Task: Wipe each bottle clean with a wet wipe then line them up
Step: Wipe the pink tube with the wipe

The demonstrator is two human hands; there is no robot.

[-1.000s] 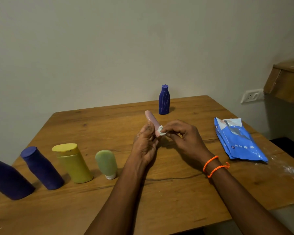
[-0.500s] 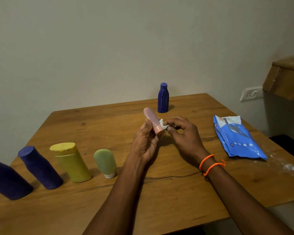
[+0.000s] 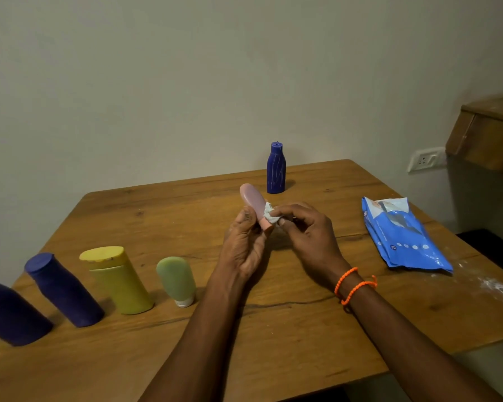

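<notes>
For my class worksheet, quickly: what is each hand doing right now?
Left hand: holding the pink bottle.
Right hand: pinching a wet wipe against that bottle.

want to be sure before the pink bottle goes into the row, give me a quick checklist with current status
1. Left hand grips the pink bottle: ok.
2. Right hand fingers pinch the wet wipe against the bottle's lower end: ok.
3. Whole pink bottle wiped: cannot tell.
4. Free spot on the table right of the green bottle, at the row's end: ok.
5. Row bottles standing: the green bottle, yellow bottle and two dark blue bottles: ok.
6. Blue bottle at the back in the row: not ok, it stands apart.
</notes>
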